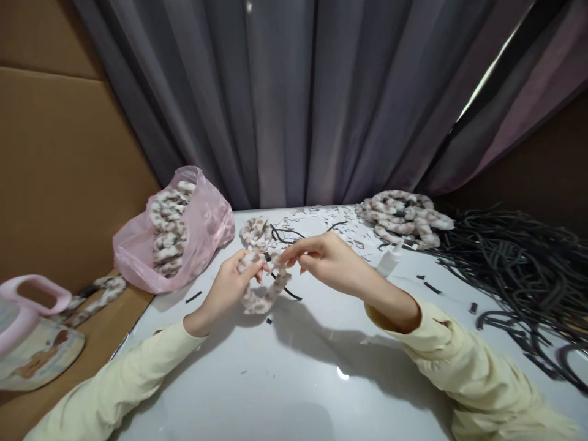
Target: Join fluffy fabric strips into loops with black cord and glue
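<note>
My left hand (232,278) is closed on a fluffy cream-and-brown plush ring (260,301), like a scrunchie, held just above the white table. A short black piece (267,257) shows at the ring's upper part, by my left fingertips. From the right, my right hand (328,260) pinches the ring's upper right side with thumb and forefinger. Behind the hands lies another plush ring (256,233). Black cord (287,233) curves beside it, and a further cord end (291,294) pokes out under the held ring.
A pink plastic bag (211,214) of plush rings stands at back left. At back right lie a plush pile (399,214), a small white bottle (390,260) and a black cord heap (519,263). Scraps litter the white table (257,380). A pink-handled cup (46,355) sits at left.
</note>
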{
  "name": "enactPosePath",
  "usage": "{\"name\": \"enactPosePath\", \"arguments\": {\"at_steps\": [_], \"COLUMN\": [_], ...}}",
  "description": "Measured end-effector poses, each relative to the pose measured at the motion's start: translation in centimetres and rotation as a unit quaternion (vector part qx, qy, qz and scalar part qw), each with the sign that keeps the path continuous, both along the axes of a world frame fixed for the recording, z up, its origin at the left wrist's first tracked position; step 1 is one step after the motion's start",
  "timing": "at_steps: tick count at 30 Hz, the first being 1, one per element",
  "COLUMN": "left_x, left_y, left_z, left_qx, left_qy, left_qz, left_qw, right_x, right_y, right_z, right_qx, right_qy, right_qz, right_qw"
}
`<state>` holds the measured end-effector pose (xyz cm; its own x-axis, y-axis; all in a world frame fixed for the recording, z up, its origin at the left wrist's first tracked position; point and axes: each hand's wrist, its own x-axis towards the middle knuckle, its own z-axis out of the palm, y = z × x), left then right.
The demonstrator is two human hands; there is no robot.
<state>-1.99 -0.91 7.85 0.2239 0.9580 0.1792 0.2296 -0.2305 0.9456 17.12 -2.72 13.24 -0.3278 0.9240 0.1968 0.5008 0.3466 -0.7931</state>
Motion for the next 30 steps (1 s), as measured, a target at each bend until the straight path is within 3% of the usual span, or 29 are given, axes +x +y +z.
{"name": "enactPosePath", "arguments": {"at_steps": [2, 5, 11, 14, 18, 23, 26, 30], "left_x": [-0.1, -0.2, 0.0, 0.1, -0.2, -0.9, -1.1, -1.0], "left_y": [0.6, 1.1, 0.3, -0.1, 0.0, 0.6, 0.6, 0.2], "left_z": [-0.2, -0.7, -0.5, -0.2, -1.0, -2.9, -2.7, -1.0], "left_qx": [-0.049, -0.113, -0.126, -0.038, 0.120, 0.295, 0.315, 0.271], "left_qy": [-0.059, -0.130, -0.149, -0.063, 0.065, 0.188, 0.221, 0.238], "left_qz": [-0.017, -0.024, -0.047, -0.005, 0.074, 0.050, 0.018, -0.042], "left_qw": [0.997, 0.985, 0.980, 0.997, 0.988, 0.936, 0.923, 0.932], "right_x": [-0.4, -1.5, -3.4, -3.4, -2.7, -2.0, -1.9, -2.1], "right_y": [-0.2, 0.0, 0.9, 1.3, 1.6, 1.6, 0.8, -0.5], "right_z": [0.1, -1.0, -5.0, -5.5, -4.8, -4.4, -4.3, -3.7], "right_qx": [-0.127, -0.237, -0.317, -0.306, -0.235, -0.035, 0.107, 0.278], "right_qy": [-0.003, 0.015, 0.286, 0.286, 0.183, -0.010, -0.151, -0.321], "right_qz": [0.045, 0.081, 0.107, 0.083, 0.059, 0.048, 0.034, 0.009], "right_qw": [0.991, 0.968, 0.898, 0.904, 0.953, 0.998, 0.982, 0.905]}}
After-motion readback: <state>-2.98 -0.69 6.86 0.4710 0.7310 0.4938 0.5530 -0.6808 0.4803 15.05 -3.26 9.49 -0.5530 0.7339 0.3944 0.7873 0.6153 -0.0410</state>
